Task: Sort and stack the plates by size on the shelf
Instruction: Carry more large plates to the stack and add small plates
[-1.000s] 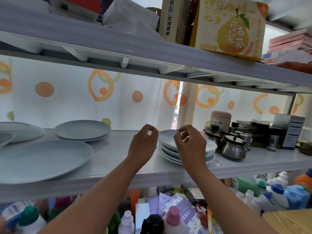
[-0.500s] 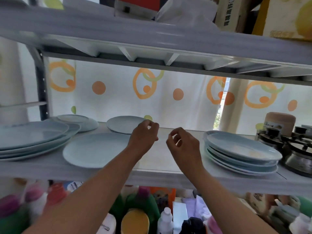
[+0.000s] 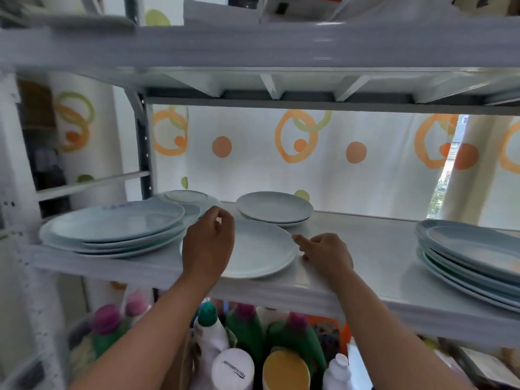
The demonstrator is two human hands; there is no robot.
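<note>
A single pale blue plate [image 3: 261,249] lies near the front edge of the white shelf [image 3: 365,249]. My left hand [image 3: 209,243] hovers over its left side with curled fingers, holding nothing. My right hand [image 3: 323,253] is at the plate's right rim, fingertips touching or nearly touching it. A stack of large plates [image 3: 115,229] sits to the left, with small plates [image 3: 185,198] behind it. Two medium plates [image 3: 274,206] are stacked at the back. Another stack of plates [image 3: 472,260] rests at the right.
An upper shelf [image 3: 253,52] hangs close overhead. A dotted curtain [image 3: 281,164] backs the shelf. Below the shelf stand several bottles [image 3: 247,333] with coloured caps. A metal upright [image 3: 142,147] stands at the left.
The view has swung left, away from the right stack and the jars. Both hands moved left and down to the single front plate, the right hand reaching its rim.
</note>
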